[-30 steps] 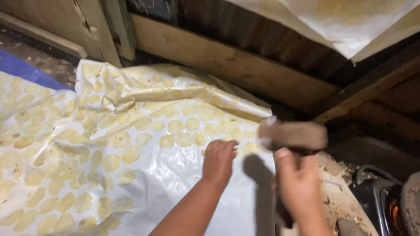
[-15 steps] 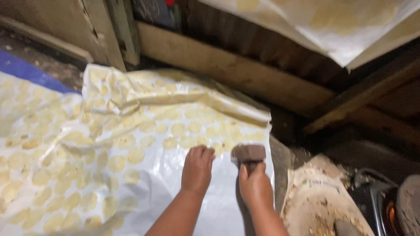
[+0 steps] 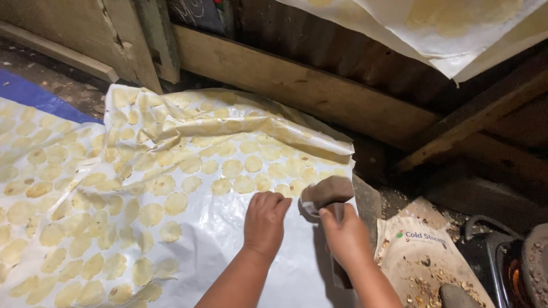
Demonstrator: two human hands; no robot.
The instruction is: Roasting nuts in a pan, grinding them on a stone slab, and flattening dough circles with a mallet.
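The left hand (image 3: 264, 223) presses flat, fingers curled, on the white plastic sheet (image 3: 228, 228), just near the last row of pale yellow round chips (image 3: 171, 202). The right hand (image 3: 344, 236) keeps its grip pinched on a brown flat scraper (image 3: 327, 191) that touches the sheet's right edge. It seems the step is laying a chip; next needs a careful release beside the row.

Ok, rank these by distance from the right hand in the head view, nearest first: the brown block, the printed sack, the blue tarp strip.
1. Brown block: in the right hand, at the white sheet's right edge.
2. Printed sack: just right of that hand, on the floor.
3. Blue tarp strip: far left, beyond the sheet.
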